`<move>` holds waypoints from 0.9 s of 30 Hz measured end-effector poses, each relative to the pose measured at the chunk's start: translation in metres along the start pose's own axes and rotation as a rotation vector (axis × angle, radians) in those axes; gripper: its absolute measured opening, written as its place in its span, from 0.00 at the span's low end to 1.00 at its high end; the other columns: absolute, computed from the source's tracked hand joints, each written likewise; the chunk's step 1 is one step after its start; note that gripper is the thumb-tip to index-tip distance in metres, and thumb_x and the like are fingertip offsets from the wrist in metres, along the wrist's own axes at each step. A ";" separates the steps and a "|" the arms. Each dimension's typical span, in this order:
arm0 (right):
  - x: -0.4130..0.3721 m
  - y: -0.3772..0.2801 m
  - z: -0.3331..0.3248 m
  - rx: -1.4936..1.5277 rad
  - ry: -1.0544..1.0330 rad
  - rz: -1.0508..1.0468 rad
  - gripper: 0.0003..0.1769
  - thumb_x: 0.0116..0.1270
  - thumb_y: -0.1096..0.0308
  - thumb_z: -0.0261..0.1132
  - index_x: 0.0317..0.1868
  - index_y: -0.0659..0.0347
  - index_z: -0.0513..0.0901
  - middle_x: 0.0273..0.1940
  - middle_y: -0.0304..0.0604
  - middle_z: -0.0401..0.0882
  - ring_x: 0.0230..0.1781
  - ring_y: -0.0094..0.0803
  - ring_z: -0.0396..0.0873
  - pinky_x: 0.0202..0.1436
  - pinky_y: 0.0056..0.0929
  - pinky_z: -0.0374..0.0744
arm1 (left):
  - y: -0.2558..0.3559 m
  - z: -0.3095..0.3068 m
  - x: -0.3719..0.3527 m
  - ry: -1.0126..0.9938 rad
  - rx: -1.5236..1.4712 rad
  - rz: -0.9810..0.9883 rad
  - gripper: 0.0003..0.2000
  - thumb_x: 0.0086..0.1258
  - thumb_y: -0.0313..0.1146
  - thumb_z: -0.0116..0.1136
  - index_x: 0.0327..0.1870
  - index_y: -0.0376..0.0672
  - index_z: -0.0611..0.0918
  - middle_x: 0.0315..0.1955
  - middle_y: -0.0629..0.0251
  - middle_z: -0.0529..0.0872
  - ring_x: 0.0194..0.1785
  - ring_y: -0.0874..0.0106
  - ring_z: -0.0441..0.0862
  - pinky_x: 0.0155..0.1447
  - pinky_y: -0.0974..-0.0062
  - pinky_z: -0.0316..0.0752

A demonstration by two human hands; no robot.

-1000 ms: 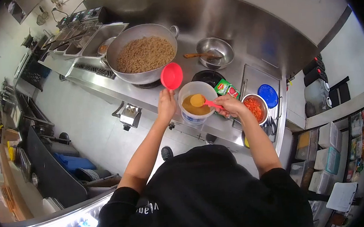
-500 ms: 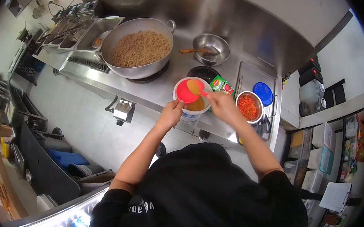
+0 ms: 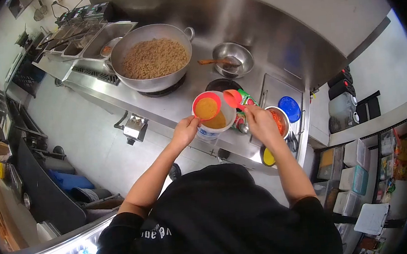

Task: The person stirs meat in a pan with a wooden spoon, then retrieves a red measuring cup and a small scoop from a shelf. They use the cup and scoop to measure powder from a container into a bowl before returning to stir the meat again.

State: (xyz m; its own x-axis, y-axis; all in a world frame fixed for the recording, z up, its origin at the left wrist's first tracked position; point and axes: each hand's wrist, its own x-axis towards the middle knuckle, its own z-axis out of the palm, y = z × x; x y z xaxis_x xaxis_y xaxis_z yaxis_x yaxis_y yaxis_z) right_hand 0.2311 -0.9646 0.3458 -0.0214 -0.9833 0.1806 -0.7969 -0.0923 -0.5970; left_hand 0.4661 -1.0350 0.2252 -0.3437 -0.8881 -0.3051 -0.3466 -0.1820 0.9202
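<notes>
My left hand (image 3: 184, 130) holds a small red bowl (image 3: 206, 106) filled with yellow-brown powder, level over the rim of a white tub (image 3: 226, 125) that has the same powder inside. My right hand (image 3: 259, 120) grips a red spoon (image 3: 234, 98) by its handle, the emptied scoop lifted just right of the red bowl, above the tub. Both hands are over the front edge of the steel counter (image 3: 177, 105).
A large pan of fried noodles (image 3: 152, 58) sits at the back left, a steel bowl with a wooden spoon (image 3: 232, 59) behind the tub. A green packet (image 3: 244, 96), a bowl of chopped red chilli (image 3: 278, 121) and a blue lid (image 3: 288, 108) lie right.
The red bowl came down from beside the pan to over the tub. The spoon lifted powder out of the tub and tipped it into the bowl; the spoon is now empty.
</notes>
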 end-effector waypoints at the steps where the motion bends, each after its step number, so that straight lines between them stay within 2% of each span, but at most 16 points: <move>1: 0.001 0.007 0.002 -0.112 0.024 0.004 0.12 0.65 0.69 0.53 0.38 0.66 0.81 0.30 0.61 0.80 0.34 0.56 0.80 0.38 0.48 0.75 | -0.001 -0.004 0.000 0.051 0.040 0.028 0.16 0.68 0.44 0.48 0.34 0.38 0.80 0.19 0.60 0.79 0.26 0.68 0.77 0.35 0.69 0.71; 2: 0.004 0.011 0.008 -0.112 0.026 0.006 0.12 0.65 0.69 0.53 0.38 0.66 0.81 0.30 0.61 0.80 0.34 0.56 0.80 0.38 0.48 0.75 | -0.001 -0.006 0.000 0.101 0.080 0.055 0.16 0.67 0.44 0.49 0.34 0.38 0.79 0.20 0.60 0.79 0.26 0.68 0.78 0.36 0.68 0.71; 3: 0.007 0.016 0.016 -0.207 -0.093 -0.038 0.11 0.63 0.71 0.53 0.35 0.68 0.81 0.29 0.61 0.80 0.34 0.55 0.80 0.39 0.48 0.76 | 0.005 -0.006 -0.002 0.096 0.081 0.055 0.16 0.67 0.44 0.49 0.34 0.38 0.79 0.20 0.60 0.79 0.26 0.68 0.78 0.36 0.68 0.71; 4: 0.010 0.020 0.025 -0.301 -0.211 -0.080 0.11 0.61 0.72 0.54 0.32 0.69 0.81 0.29 0.62 0.80 0.34 0.55 0.81 0.39 0.49 0.77 | 0.016 -0.005 -0.006 0.194 0.082 0.135 0.14 0.67 0.42 0.51 0.32 0.37 0.78 0.19 0.63 0.77 0.25 0.71 0.75 0.33 0.71 0.69; 5: 0.018 0.021 0.040 -0.373 -0.329 -0.050 0.11 0.61 0.71 0.54 0.33 0.68 0.81 0.31 0.61 0.80 0.36 0.57 0.80 0.40 0.49 0.78 | 0.023 -0.003 -0.006 0.292 0.082 0.216 0.13 0.66 0.39 0.53 0.30 0.37 0.76 0.18 0.65 0.75 0.23 0.74 0.71 0.30 0.73 0.68; 6: 0.028 0.018 0.059 -0.443 -0.449 -0.021 0.11 0.61 0.69 0.55 0.34 0.67 0.81 0.34 0.60 0.81 0.37 0.58 0.80 0.41 0.48 0.78 | 0.024 0.000 -0.002 0.288 0.083 0.216 0.13 0.66 0.39 0.53 0.30 0.37 0.76 0.18 0.65 0.75 0.23 0.74 0.71 0.30 0.73 0.68; 8: 0.044 0.013 0.090 -0.465 -0.427 -0.047 0.11 0.59 0.70 0.56 0.34 0.68 0.82 0.34 0.61 0.81 0.38 0.56 0.81 0.42 0.48 0.79 | 0.026 0.005 0.007 0.360 0.182 0.348 0.10 0.61 0.35 0.59 0.33 0.37 0.76 0.19 0.64 0.76 0.26 0.72 0.75 0.32 0.71 0.71; 9: 0.054 0.026 0.110 -0.466 -0.428 -0.051 0.11 0.59 0.70 0.56 0.34 0.68 0.82 0.34 0.61 0.81 0.38 0.56 0.81 0.42 0.48 0.79 | 0.024 0.010 0.011 0.363 0.181 0.347 0.10 0.61 0.35 0.59 0.33 0.37 0.76 0.19 0.64 0.76 0.26 0.72 0.75 0.32 0.71 0.71; 11: 0.073 0.057 0.155 -0.511 -0.452 -0.150 0.14 0.60 0.69 0.54 0.34 0.68 0.84 0.37 0.58 0.83 0.39 0.48 0.83 0.42 0.43 0.80 | 0.020 0.017 0.020 0.378 0.167 0.339 0.10 0.55 0.32 0.60 0.34 0.37 0.75 0.23 0.55 0.82 0.31 0.58 0.82 0.37 0.63 0.75; 12: 0.075 0.062 0.167 -0.510 -0.450 -0.156 0.14 0.60 0.69 0.54 0.34 0.68 0.84 0.37 0.58 0.83 0.39 0.48 0.83 0.42 0.43 0.80 | 0.018 0.018 0.023 0.383 0.169 0.340 0.10 0.55 0.32 0.60 0.34 0.37 0.75 0.23 0.55 0.82 0.31 0.58 0.82 0.37 0.63 0.75; 14: 0.069 0.069 0.182 -0.244 -0.497 -0.226 0.15 0.62 0.67 0.53 0.35 0.67 0.85 0.39 0.56 0.83 0.41 0.46 0.83 0.42 0.42 0.81 | 0.011 0.023 0.026 0.403 0.152 0.368 0.09 0.54 0.28 0.59 0.34 0.37 0.74 0.25 0.56 0.81 0.31 0.58 0.81 0.37 0.63 0.75; 15: 0.067 0.061 0.173 -0.243 -0.500 -0.220 0.15 0.62 0.67 0.53 0.35 0.67 0.85 0.39 0.56 0.83 0.41 0.46 0.83 0.42 0.42 0.81 | 0.008 0.026 0.026 0.397 0.151 0.363 0.09 0.54 0.28 0.59 0.34 0.37 0.74 0.25 0.56 0.81 0.31 0.58 0.81 0.37 0.63 0.75; 17: 0.071 0.033 0.137 -0.506 -0.597 -0.118 0.15 0.63 0.68 0.52 0.37 0.65 0.85 0.40 0.55 0.83 0.42 0.46 0.83 0.44 0.41 0.81 | 0.005 0.028 0.029 0.435 0.144 0.420 0.10 0.53 0.24 0.58 0.36 0.37 0.73 0.26 0.57 0.80 0.31 0.58 0.80 0.37 0.65 0.75; 20: 0.082 0.039 0.136 -0.669 -0.553 -0.078 0.15 0.64 0.68 0.52 0.40 0.65 0.85 0.42 0.54 0.83 0.44 0.46 0.83 0.48 0.41 0.79 | -0.003 0.028 0.032 0.403 0.117 0.428 0.11 0.52 0.22 0.57 0.37 0.37 0.72 0.27 0.58 0.79 0.33 0.59 0.80 0.39 0.66 0.75; 24: 0.075 0.031 0.150 -0.613 -0.634 0.001 0.16 0.64 0.67 0.52 0.41 0.66 0.85 0.44 0.54 0.83 0.45 0.46 0.82 0.50 0.40 0.79 | -0.008 0.033 0.035 0.452 0.112 0.504 0.11 0.51 0.20 0.57 0.37 0.37 0.72 0.27 0.57 0.78 0.34 0.58 0.79 0.39 0.65 0.74; 27: 0.073 0.047 0.170 -0.432 -0.639 0.042 0.16 0.61 0.65 0.55 0.39 0.67 0.85 0.44 0.56 0.83 0.47 0.47 0.81 0.50 0.40 0.79 | -0.019 0.037 0.042 0.473 0.098 0.507 0.11 0.51 0.18 0.55 0.36 0.37 0.72 0.27 0.57 0.78 0.35 0.58 0.78 0.40 0.64 0.73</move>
State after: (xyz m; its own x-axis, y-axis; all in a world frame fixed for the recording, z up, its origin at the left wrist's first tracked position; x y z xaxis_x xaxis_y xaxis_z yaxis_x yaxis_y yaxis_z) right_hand 0.2953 -1.0671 0.1979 0.1911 -0.8961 -0.4006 -0.9709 -0.1125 -0.2115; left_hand 0.4255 -1.0527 0.1862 -0.0745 -0.9457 0.3163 -0.3290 0.3227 0.8875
